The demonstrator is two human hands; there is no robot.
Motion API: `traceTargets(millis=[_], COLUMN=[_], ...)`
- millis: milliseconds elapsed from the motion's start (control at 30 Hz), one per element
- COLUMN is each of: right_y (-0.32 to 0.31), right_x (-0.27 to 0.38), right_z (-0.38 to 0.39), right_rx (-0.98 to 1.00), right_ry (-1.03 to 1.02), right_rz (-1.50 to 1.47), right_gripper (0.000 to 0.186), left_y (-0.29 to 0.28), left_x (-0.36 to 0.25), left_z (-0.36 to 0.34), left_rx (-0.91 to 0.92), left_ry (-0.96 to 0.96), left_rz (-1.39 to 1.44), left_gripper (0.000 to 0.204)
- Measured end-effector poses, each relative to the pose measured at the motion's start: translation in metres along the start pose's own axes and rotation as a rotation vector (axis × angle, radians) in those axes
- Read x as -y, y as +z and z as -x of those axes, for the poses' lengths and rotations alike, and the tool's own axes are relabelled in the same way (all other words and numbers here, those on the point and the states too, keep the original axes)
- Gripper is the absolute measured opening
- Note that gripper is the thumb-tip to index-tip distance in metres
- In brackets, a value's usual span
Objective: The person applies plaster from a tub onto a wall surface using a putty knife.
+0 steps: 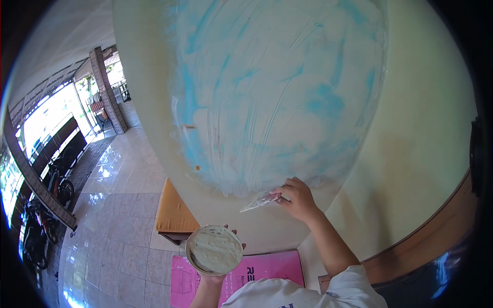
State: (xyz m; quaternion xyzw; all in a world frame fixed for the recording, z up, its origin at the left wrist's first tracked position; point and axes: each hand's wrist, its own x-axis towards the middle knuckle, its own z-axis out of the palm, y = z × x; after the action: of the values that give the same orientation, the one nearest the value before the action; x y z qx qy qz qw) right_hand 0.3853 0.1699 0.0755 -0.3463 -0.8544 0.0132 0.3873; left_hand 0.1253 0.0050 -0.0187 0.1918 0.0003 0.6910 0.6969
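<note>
My left hand (pixel 235 240) holds a round tub (pixel 214 250) of pale filler paste from below, its fingers curling round the far side of the rim. My right hand (pixel 297 199) grips a flat putty knife (pixel 258 201) by its upper end, the blade smeared with white and pointing left. The blade is close to the lower edge of a plastered patch (pixel 251 102) on the wall; whether it touches I cannot tell. White streaks of filler cover most of the patch, and light blue shows through between them.
A pink cardboard box (pixel 280 264) lies below the wall. Left of it is a bench with a tan top (pixel 174 210) on a tiled floor (pixel 120 231). Motorbikes (pixel 43 220) stand at the far left by a pillar (pixel 108 90). Brown wooden trim (pixel 421 246) runs along the right.
</note>
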Motion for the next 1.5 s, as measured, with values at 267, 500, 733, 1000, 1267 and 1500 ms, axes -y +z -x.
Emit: traceTargets(millis=[267,500,733,1000,1267,1500], right_y=[0.031,0.047,0.071,0.057,0.062,0.074], right_x=[-0.006,0.033,0.04,0.054,0.058,0.073], right_z=[-0.015,0.001,0.024,0.01,0.005,-0.006], right_rx=[0.08,0.427,0.348,0.368,0.349,0.091], right_ry=[0.048,0.717,0.881,0.909,0.959,0.762], right_rz=[-0.21,-1.472,-1.682,-1.666,-1.592,-1.272], right_gripper=[0.019,0.036,0.051,0.04,0.036,0.028], left_y=[-0.007,0.003,0.02,0.016,0.014,0.01], left_x=[0.0,-0.016,-0.023,-0.016,-0.016,-0.017], left_z=[0.005,0.002,-0.014,-0.008,-0.01,-0.008], left_rx=[-0.085,0.005,0.083,0.09,0.108,0.085], left_ry=[0.102,0.134,0.018,-0.059,-0.131,-0.17], left_rz=[-0.05,-0.102,0.042,-0.012,0.184,0.161], left_gripper=[0.08,0.079,0.075,0.08,0.079,0.076])
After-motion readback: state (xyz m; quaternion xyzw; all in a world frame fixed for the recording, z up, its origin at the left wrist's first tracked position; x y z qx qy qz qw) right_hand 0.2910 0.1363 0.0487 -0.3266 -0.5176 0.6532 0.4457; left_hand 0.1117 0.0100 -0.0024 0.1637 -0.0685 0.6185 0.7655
